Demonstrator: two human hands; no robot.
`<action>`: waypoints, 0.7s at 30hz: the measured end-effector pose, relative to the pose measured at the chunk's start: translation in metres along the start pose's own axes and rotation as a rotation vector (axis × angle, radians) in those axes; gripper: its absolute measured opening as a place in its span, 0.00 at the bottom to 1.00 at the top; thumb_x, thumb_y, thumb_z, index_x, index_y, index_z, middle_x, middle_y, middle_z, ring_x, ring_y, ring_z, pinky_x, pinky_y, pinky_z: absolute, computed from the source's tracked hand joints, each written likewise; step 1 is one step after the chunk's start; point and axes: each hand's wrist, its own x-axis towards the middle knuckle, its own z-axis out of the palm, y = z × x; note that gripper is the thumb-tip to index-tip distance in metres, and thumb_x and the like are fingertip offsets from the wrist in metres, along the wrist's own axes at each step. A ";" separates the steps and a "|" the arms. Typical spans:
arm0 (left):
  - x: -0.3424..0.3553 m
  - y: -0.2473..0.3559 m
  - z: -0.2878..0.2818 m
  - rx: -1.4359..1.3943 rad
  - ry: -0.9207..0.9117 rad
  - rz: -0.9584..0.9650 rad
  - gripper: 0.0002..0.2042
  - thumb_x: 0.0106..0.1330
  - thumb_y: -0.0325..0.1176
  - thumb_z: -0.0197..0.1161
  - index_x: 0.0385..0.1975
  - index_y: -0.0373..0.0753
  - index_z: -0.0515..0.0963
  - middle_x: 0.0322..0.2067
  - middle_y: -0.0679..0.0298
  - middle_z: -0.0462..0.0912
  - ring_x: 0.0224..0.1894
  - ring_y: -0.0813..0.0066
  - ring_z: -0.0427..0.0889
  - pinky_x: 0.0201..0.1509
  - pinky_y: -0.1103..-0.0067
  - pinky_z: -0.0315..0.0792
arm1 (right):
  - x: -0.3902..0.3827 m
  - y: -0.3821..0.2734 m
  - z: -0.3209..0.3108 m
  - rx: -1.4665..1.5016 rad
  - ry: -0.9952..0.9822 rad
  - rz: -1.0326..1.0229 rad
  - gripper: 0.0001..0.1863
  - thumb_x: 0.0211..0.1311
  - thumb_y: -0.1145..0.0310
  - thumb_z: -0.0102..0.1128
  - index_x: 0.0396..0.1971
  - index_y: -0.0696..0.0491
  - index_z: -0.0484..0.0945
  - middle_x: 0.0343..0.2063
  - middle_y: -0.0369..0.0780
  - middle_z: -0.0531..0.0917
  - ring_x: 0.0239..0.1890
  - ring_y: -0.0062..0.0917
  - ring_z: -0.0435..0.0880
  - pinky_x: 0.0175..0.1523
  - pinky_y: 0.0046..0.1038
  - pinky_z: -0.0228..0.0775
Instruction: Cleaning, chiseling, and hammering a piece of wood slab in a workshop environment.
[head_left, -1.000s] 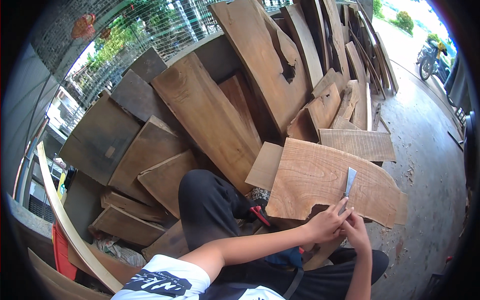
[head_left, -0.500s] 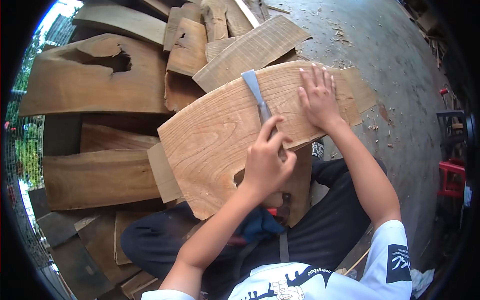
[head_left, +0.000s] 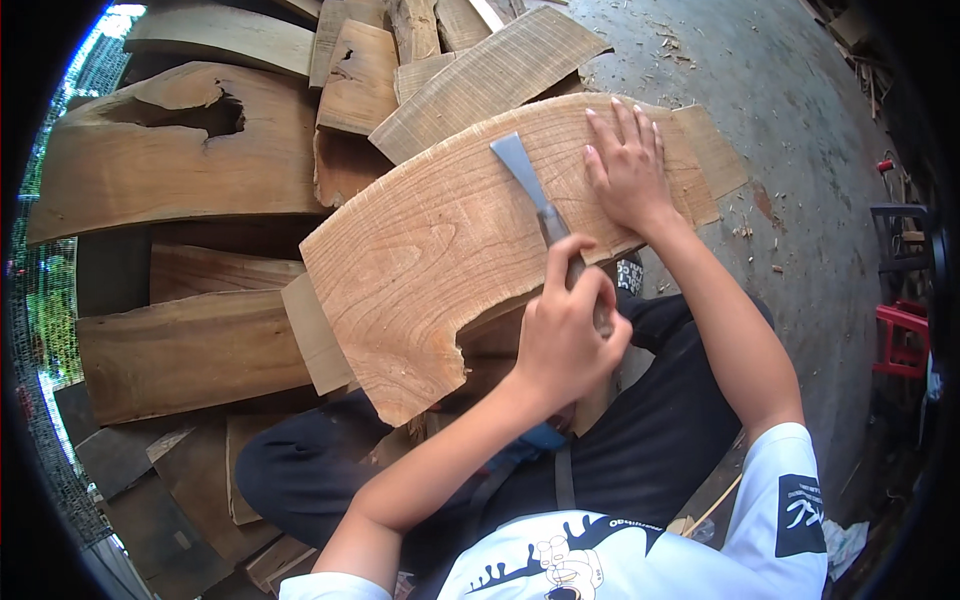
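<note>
A wide, curved wooden board (head_left: 410,240) with visible grain lies across my lap, its near edge notched by a ragged hollow. My left hand (head_left: 575,335) is closed around the handle of a chisel (head_left: 525,172) with a flat, flared metal blade. The blade points away from me over the board's face, a little inside the far edge; whether it touches the wood I cannot tell. Farther right, my right hand (head_left: 632,172) lies flat on the board with fingers stretched out.
Several rough planks are piled at the left and far side, including a large holed slab (head_left: 180,165) and a pale plank (head_left: 490,85). Wood chips dot the concrete floor (head_left: 800,200) on the right. A red plastic stool (head_left: 903,340) stands at the right rim.
My left hand and the chisel have shifted right and slightly back, so the blade is now farther inside the board's far edge. My right hand stays flat on the board.
</note>
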 end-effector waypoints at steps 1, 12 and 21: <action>0.011 -0.004 -0.001 0.016 -0.001 -0.027 0.08 0.54 0.26 0.67 0.31 0.35 0.75 0.59 0.49 0.71 0.37 0.46 0.86 0.38 0.59 0.82 | 0.003 0.001 0.000 -0.003 0.022 -0.010 0.30 0.74 0.53 0.53 0.72 0.48 0.71 0.75 0.53 0.64 0.77 0.55 0.58 0.81 0.56 0.44; 0.032 -0.015 -0.004 0.185 -0.031 -0.105 0.09 0.51 0.27 0.68 0.29 0.35 0.74 0.57 0.52 0.73 0.41 0.47 0.85 0.43 0.59 0.82 | 0.005 0.004 0.000 0.008 0.037 -0.022 0.29 0.74 0.53 0.53 0.71 0.47 0.72 0.75 0.53 0.64 0.77 0.54 0.58 0.81 0.55 0.44; 0.044 -0.025 -0.006 0.175 0.006 -0.089 0.10 0.51 0.28 0.68 0.28 0.35 0.74 0.59 0.51 0.74 0.47 0.44 0.85 0.46 0.59 0.82 | 0.007 0.004 -0.010 0.034 -0.055 -0.007 0.30 0.75 0.51 0.53 0.73 0.46 0.70 0.75 0.54 0.64 0.78 0.54 0.58 0.81 0.54 0.45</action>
